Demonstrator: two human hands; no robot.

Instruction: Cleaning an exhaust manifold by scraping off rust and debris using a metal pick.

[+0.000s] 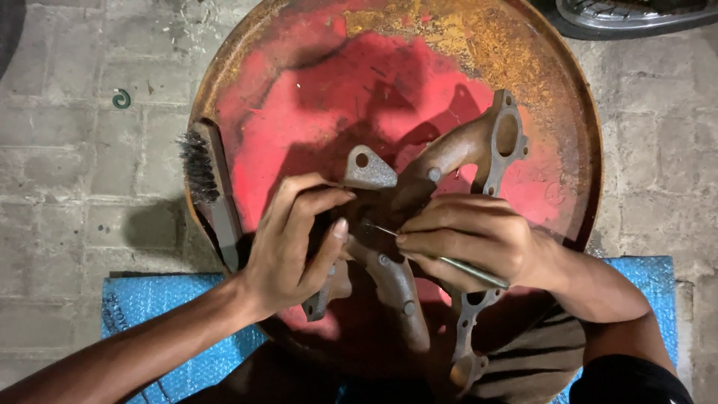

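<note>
A rusty cast-metal manifold (456, 153) with flanged ends lies on a round red drum top (314, 112). My left hand (295, 243) grips the middle of the part, thumb pressed near a dark opening. My right hand (467, 239) holds a thin metal pick (467, 269) like a pen, its tip poking into that opening between the two hands. One flange with an oval port points to the far right, and another flange (467, 337) lies near me.
A wire brush (209, 187) rests on the drum's left rim. The drum top is rusty along its far edge. Blue sheeting (149, 303) lies below, on a paved brick floor (75, 150). A tyre (628, 19) shows at the top right.
</note>
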